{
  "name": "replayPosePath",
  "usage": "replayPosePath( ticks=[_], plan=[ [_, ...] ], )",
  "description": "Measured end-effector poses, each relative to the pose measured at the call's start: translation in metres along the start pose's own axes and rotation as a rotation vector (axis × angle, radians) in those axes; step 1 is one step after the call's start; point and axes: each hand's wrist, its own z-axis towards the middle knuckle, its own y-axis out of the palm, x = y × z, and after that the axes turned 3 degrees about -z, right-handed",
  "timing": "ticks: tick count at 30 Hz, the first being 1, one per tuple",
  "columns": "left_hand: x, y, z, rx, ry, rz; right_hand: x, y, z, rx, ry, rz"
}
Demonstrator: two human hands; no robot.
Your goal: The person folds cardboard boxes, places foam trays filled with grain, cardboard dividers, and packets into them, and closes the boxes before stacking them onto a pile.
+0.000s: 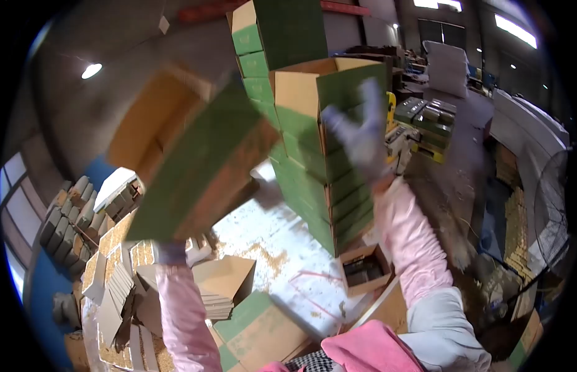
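Green-and-brown cardboard carton, blurred, tilted mid-air, L hand at its lower edge, fingers hidden, can't tell if gripping; R hand, gloved, open w/ fingers spread, before stack of grn cartons, small open-top box nr its foot.

The right arm reaches forward and up, the gloved right hand open, fingers spread, blurred. The left arm extends forward, the left hand mostly hidden.
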Motion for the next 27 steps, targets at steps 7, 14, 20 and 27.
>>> replayPosePath(
  ticks=[7, 14, 20, 27],
  plan=[
    [-0.027, 0.266, 0.134, -0.174, -0.303, -0.283, 0.211, -0.043, 0.127, -0.204, 0.228, 0.347],
    [-0.163, 0.323, 0.219, -0.182, 0.217, 1.278, 0.207, -0.061, 0.113, -0.085, 0.067, -0.098],
    [-0.160, 0.311, 0.169, -0.363, 0.528, 1.181, 0.243, -0.049, 0.099, -0.016, 0.006, -0.294],
    [-0.097, 0.044, -0.119, -0.686, 0.014, 1.371, 0.120, -0.038, -0.213, -0.496, 0.301, 0.218]
  ],
)
